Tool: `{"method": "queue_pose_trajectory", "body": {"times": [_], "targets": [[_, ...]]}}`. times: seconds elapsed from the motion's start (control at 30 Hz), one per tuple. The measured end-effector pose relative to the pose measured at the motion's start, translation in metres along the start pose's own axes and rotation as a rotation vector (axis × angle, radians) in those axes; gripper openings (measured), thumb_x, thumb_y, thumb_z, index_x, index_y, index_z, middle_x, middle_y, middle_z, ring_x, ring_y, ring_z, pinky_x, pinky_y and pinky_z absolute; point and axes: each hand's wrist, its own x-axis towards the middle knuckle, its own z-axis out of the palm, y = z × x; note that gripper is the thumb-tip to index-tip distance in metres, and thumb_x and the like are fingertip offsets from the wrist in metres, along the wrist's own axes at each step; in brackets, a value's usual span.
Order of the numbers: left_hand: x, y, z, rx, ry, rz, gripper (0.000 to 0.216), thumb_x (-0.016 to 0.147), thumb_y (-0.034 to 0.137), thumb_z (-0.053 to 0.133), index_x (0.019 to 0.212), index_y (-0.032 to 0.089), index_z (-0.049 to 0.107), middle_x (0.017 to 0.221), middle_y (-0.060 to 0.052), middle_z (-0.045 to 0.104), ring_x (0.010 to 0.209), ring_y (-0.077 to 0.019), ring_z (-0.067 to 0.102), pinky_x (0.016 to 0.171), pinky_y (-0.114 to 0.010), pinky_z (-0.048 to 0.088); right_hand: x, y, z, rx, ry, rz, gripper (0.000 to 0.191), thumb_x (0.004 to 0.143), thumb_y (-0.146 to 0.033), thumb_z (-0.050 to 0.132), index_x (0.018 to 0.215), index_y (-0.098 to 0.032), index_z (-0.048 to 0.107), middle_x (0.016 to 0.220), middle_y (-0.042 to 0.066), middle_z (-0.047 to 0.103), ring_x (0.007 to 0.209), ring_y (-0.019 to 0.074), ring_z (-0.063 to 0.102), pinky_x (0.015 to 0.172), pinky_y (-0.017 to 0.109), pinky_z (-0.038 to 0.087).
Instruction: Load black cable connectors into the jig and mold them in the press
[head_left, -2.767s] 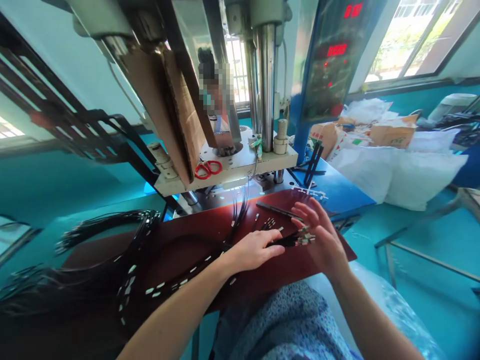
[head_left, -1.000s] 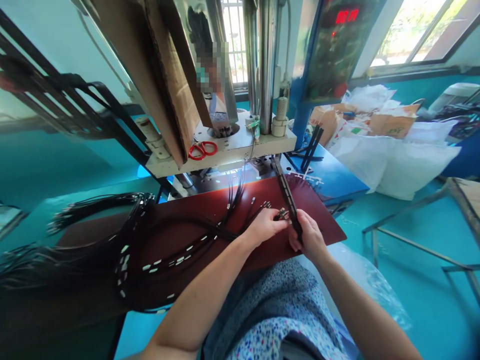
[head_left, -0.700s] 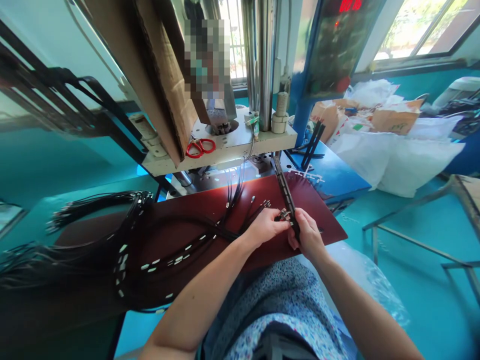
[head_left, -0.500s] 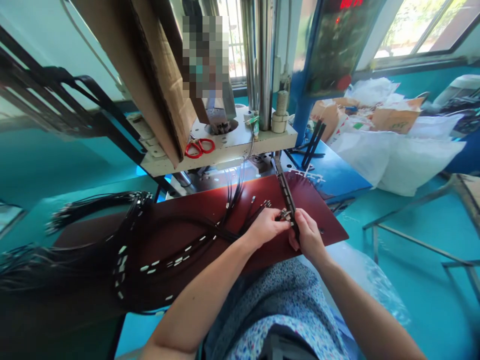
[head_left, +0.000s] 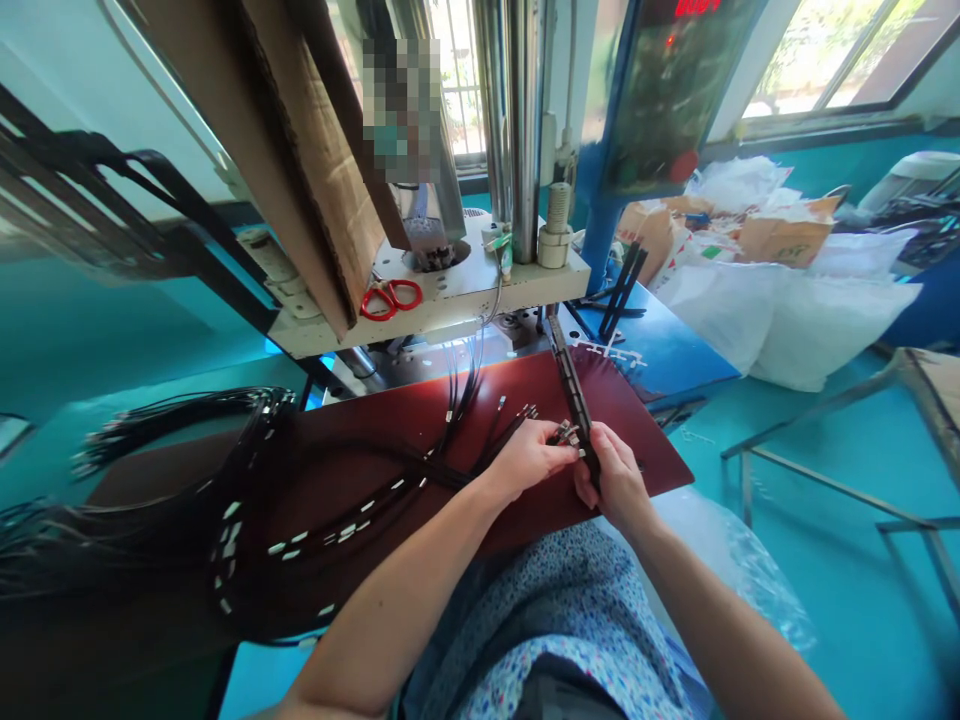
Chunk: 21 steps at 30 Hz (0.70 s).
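My right hand (head_left: 611, 466) is closed round the near end of a long dark slotted bar (head_left: 571, 385), which slants away toward the press. Pinched in the fingers of my left hand (head_left: 531, 458) are several small metal-ended connectors (head_left: 564, 434), held right against the bar's left side. Black cables (head_left: 420, 458) with metal ends and white tags run across the dark red board (head_left: 660, 440) toward my left hand. My fingertips hide part of the connectors and the bar's near end.
Red-handled scissors (head_left: 391, 298) lie on the press plate (head_left: 480, 300). A thick cable bundle (head_left: 187, 420) rests at the left. Dark strips (head_left: 624, 290) stand on the blue side table (head_left: 694, 350). White bags (head_left: 795, 320) and a metal frame (head_left: 817, 480) are at the right.
The whole view has shifted slightly. Both hands keep nearly the same hold on the bar and connectors, with only small finger movement at the left hand.
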Motion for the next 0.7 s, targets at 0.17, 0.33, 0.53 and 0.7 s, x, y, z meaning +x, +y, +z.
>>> {"method": "queue_pose_trajectory", "body": {"times": [0.17, 0.33, 0.53, 0.7], "targets": [[0.002, -0.004, -0.001, 0.039, -0.009, 0.04, 0.024, 0.067, 0.031, 0.06, 0.058, 0.015, 0.045, 0.045, 0.007, 0.039, 0.039, -0.0031, 0.029, 0.041, -0.019, 0.02, -0.001, 0.0, 0.003, -0.166, 0.03, -0.043, 0.03, 0.088, -0.051, 0.045, 0.086, -0.021, 0.047, 0.042, -0.01, 0.041, 0.025, 0.0065, 0.033, 0.025, 0.017, 0.025], [0.002, -0.002, -0.007, 0.096, -0.001, 0.136, 0.027, 0.067, 0.038, 0.063, 0.064, 0.014, 0.051, 0.052, 0.005, 0.048, 0.047, -0.0065, 0.041, 0.046, -0.019, 0.029, -0.001, 0.0, 0.004, -0.178, 0.034, -0.05, 0.031, 0.088, -0.051, 0.044, 0.087, -0.02, 0.048, 0.043, -0.01, 0.042, 0.026, 0.0056, 0.032, 0.026, 0.016, 0.023], [0.002, 0.01, -0.02, -0.016, -0.022, 0.083, 0.028, 0.068, 0.039, 0.064, 0.075, 0.016, 0.05, 0.052, 0.006, 0.045, 0.044, -0.0052, 0.037, 0.041, -0.017, 0.024, -0.002, 0.004, -0.003, 0.039, 0.072, -0.032, 0.03, 0.089, -0.049, 0.046, 0.099, -0.021, 0.05, 0.046, -0.01, 0.042, 0.027, 0.0046, 0.029, 0.025, 0.014, 0.023], [0.005, 0.012, -0.013, -0.003, -0.022, -0.028, 0.02, 0.063, 0.03, 0.063, 0.068, 0.016, 0.049, 0.046, 0.008, 0.039, 0.038, -0.0035, 0.03, 0.036, -0.018, 0.015, -0.004, 0.006, -0.005, 0.044, 0.083, -0.033, 0.043, 0.088, -0.046, 0.049, 0.125, -0.025, 0.042, 0.045, -0.011, 0.044, 0.027, 0.0055, 0.031, 0.026, 0.014, 0.025]]}}
